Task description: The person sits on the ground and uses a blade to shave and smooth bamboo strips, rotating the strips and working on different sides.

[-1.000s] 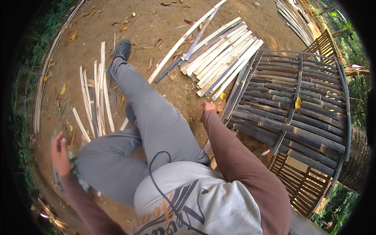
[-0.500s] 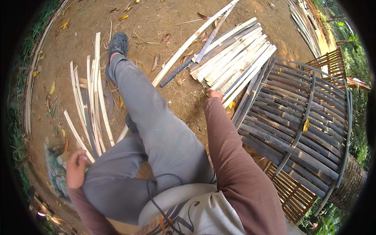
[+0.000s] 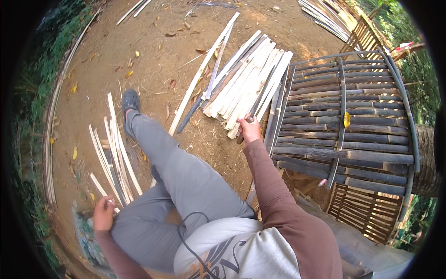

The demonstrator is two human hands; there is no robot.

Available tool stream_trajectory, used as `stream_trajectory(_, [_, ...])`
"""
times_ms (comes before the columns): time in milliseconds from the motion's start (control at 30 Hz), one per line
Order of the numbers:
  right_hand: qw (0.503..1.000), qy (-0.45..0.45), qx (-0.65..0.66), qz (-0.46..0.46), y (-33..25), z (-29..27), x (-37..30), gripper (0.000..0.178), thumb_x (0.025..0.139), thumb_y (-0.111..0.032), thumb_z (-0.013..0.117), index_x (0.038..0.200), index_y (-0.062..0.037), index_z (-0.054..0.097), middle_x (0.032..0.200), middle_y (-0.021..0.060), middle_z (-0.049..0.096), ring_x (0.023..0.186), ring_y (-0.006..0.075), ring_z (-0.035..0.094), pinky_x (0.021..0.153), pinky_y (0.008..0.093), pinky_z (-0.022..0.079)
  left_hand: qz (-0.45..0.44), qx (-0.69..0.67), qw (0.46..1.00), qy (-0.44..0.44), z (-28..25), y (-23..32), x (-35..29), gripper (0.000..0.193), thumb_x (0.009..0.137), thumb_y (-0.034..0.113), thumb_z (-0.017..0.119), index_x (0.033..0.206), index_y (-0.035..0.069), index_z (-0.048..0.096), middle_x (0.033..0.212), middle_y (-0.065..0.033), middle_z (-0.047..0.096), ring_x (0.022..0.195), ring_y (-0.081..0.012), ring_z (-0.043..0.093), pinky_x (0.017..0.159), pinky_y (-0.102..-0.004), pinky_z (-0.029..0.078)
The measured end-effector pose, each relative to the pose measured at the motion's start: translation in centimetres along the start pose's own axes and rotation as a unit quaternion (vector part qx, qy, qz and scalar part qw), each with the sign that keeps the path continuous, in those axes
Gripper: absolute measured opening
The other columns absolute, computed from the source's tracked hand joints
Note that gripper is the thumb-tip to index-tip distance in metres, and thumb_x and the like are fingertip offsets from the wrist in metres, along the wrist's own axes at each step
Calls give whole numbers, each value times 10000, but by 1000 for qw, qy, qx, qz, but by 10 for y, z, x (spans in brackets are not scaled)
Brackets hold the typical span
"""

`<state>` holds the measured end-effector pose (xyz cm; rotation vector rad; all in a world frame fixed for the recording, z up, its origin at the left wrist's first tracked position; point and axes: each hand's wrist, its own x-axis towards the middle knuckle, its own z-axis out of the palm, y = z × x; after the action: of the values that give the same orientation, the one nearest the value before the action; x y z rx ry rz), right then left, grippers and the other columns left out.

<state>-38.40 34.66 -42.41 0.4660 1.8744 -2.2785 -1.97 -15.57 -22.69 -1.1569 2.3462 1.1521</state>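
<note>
My right hand (image 3: 250, 129) is closed around a slim dark brown tool (image 3: 240, 138), whose end sticks out below the fist. It is at the near end of a fanned pile of pale split bamboo strips (image 3: 241, 81), and the tool's other end is hard to tell from the dark strips. Beside my left knee, my left hand (image 3: 104, 213) has its fingers curled, with a small pale bit at the fingertips. Close by, a short bamboo strip (image 3: 98, 184) lies with several longer bamboo strips (image 3: 121, 153). Whether the hand touches the short strip is unclear.
To the right stands a slatted bamboo rack (image 3: 344, 125) with a yellow leaf on it. A woven bamboo panel (image 3: 362, 211) is below it. My outstretched leg (image 3: 186, 158) crosses the dirt ground. Near my left hand lies a crumpled clear plastic heap (image 3: 88, 235).
The view has shifted, so the pile and rack appear further left. My right hand has drawn back from the pile's end, and the dark tool now shows in it. My left hand stays beside my knee.
</note>
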Motion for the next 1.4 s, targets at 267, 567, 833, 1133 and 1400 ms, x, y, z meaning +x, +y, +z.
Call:
stream_trajectory(267, [993,-63,104,-3,-97,21,-99,272,956,-22,697,1022,-129,457,762,37,599,554,127,545,528,296,463,154,-8,987,-41,25,104,-80,308,963,60,693,1269,31,684,905,-17,634,810,-107,592,743,-290,505])
stream_trajectory(567, [959,-266,95,13,-142,57,-233,274,982,-52,709,1027,-128,449,831,32,597,612,122,561,583,306,487,293,-26,945,-143,49,192,-101,331,1030,207,687,1315,37,683,1152,-98,748,1063,-167,695,964,-356,541])
stream_trajectory(833, [917,-385,89,42,-124,128,-293,268,1001,-49,707,1050,-126,455,876,45,623,647,115,579,601,291,494,134,-328,903,-242,80,229,-50,571,1127,484,465,1453,25,562,1241,-105,720,1144,-169,650,1001,-366,514])
stream_trajectory(1133, [913,-400,-59,-53,-80,174,-282,320,962,-205,808,990,-105,505,846,1,593,562,63,534,494,234,426,199,-369,890,-178,51,178,-3,395,1077,204,574,1443,56,593,1196,-22,725,1050,-76,645,851,-294,554])
stream_trajectory(1400, [924,-380,38,33,-99,236,-265,275,972,-73,747,984,-93,473,1428,252,618,559,95,568,537,277,497,232,-414,875,-93,5,148,-7,472,1066,198,608,1521,84,551,1191,-9,723,1017,-52,632,754,-220,500])
